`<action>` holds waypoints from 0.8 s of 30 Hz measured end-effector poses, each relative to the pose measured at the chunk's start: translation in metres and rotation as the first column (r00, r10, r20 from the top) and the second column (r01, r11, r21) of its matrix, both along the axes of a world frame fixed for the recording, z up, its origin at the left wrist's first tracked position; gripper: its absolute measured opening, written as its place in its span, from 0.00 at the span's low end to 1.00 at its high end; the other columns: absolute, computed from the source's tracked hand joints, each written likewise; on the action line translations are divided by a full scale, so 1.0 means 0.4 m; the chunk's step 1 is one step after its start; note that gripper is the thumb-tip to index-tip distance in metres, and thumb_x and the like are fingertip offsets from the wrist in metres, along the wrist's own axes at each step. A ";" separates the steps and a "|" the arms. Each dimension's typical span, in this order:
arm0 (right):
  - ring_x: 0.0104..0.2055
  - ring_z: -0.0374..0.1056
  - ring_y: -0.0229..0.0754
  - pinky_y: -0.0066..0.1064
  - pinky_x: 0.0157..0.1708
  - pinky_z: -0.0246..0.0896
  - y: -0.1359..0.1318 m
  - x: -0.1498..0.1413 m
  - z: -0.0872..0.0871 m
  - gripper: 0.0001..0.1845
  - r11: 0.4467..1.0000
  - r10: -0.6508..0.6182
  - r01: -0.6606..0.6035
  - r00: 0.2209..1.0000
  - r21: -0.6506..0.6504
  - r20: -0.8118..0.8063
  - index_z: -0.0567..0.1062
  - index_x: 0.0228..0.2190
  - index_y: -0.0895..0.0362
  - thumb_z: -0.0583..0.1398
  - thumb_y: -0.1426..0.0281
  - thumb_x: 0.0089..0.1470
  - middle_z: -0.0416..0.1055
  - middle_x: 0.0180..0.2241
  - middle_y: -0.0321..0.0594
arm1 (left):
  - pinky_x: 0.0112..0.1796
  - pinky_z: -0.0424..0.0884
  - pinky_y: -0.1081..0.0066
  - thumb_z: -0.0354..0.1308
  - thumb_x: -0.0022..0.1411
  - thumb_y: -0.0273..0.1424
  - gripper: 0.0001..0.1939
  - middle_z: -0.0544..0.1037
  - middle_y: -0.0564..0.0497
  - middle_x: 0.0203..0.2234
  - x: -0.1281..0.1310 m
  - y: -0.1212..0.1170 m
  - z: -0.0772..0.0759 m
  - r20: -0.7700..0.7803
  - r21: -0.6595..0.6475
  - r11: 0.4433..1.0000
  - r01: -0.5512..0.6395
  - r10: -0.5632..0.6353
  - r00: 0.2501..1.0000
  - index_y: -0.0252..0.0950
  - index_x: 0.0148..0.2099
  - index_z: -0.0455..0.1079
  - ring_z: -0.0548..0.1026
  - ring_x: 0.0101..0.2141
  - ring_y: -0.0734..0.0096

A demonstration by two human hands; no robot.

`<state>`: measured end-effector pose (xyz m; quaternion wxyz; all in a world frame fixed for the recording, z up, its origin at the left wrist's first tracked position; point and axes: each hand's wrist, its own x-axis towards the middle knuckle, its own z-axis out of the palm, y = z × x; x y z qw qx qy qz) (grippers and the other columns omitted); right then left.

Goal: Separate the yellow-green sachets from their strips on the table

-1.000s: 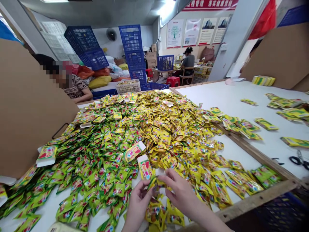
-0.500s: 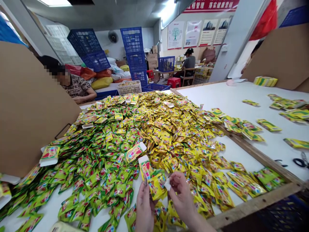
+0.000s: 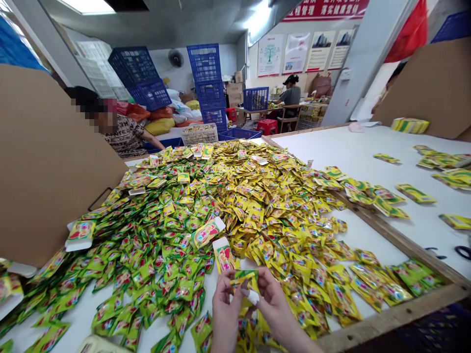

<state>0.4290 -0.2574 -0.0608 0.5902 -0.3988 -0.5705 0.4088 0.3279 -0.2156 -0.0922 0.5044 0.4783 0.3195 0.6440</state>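
My left hand (image 3: pixel 225 310) and my right hand (image 3: pixel 271 306) meet near the table's front edge, both pinched on a small stack of yellow and green packets (image 3: pixel 244 280). A white wrap shows on one right finger. Right behind the hands lies a huge heap of the same packets (image 3: pixel 221 206), green ones to the left and yellow ones to the right. A printed paper sleeve (image 3: pixel 222 255) stands just left of the held packets, and another sleeve (image 3: pixel 206 231) lies behind it.
A cardboard screen (image 3: pixel 44 166) stands at the left, with a seated person (image 3: pixel 117 130) behind it. A wooden rail (image 3: pixel 386 230) divides this white table (image 3: pixel 353 147) from the neighbouring one with scattered packets and scissors (image 3: pixel 459 251). Blue crates (image 3: pixel 206 78) are stacked at the back.
My hands have brought the packets up together and closer to the table's front edge. The view has shifted slightly. The person at the left has reached an arm out.
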 end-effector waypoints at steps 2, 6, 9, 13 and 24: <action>0.31 0.69 0.42 0.28 0.21 0.65 -0.008 0.022 0.017 0.11 0.999 0.000 -0.006 0.986 0.036 0.165 0.60 0.40 0.53 0.54 0.67 0.54 0.71 0.35 0.41 | 0.38 0.70 0.67 0.54 0.55 0.43 0.18 0.71 0.43 0.41 -0.020 0.016 0.015 -0.202 0.147 0.985 -0.089 0.118 0.972 0.36 0.21 0.59 0.73 0.39 0.62; 0.36 0.68 0.43 0.32 0.35 0.62 -0.023 0.094 0.013 0.19 0.906 -0.322 -0.093 0.484 0.413 0.814 0.62 0.46 0.55 0.51 0.81 0.52 0.72 0.38 0.43 | 0.50 0.61 0.60 0.38 0.64 0.38 0.17 0.70 0.43 0.45 -0.106 0.135 0.108 -0.580 0.490 0.865 -0.107 0.415 0.701 0.37 0.38 0.66 0.67 0.49 0.62; 0.30 0.67 0.46 0.35 0.32 0.59 -0.012 0.137 -0.029 0.11 0.800 -0.556 -0.277 -0.007 0.532 0.831 0.67 0.35 0.58 0.52 0.81 0.51 0.71 0.29 0.42 | 0.55 0.49 0.51 0.53 0.55 0.41 0.19 0.68 0.41 0.48 -0.169 0.268 0.191 -0.656 0.505 0.857 -0.100 0.457 0.601 0.36 0.47 0.64 0.59 0.54 0.52; 0.30 0.66 0.46 0.34 0.31 0.59 0.011 0.182 -0.047 0.10 0.802 -0.583 -0.189 -0.047 0.566 0.811 0.65 0.32 0.57 0.50 0.82 0.50 0.70 0.29 0.43 | 0.48 0.59 0.52 0.63 0.43 0.38 0.17 0.73 0.44 0.35 -0.203 0.352 0.260 -0.758 0.466 0.885 0.011 0.392 0.522 0.36 0.35 0.67 0.69 0.43 0.50; 0.20 0.57 0.34 0.24 0.19 0.56 0.032 0.022 0.224 0.07 0.875 -0.253 0.221 0.967 0.431 0.017 0.64 0.35 0.53 0.56 0.64 0.54 0.59 0.23 0.31 | 0.33 0.70 0.68 0.55 0.55 0.39 0.21 0.76 0.48 0.32 -0.143 0.053 0.193 -0.516 -0.014 0.917 0.398 -0.348 0.783 0.34 0.48 0.60 0.74 0.31 0.65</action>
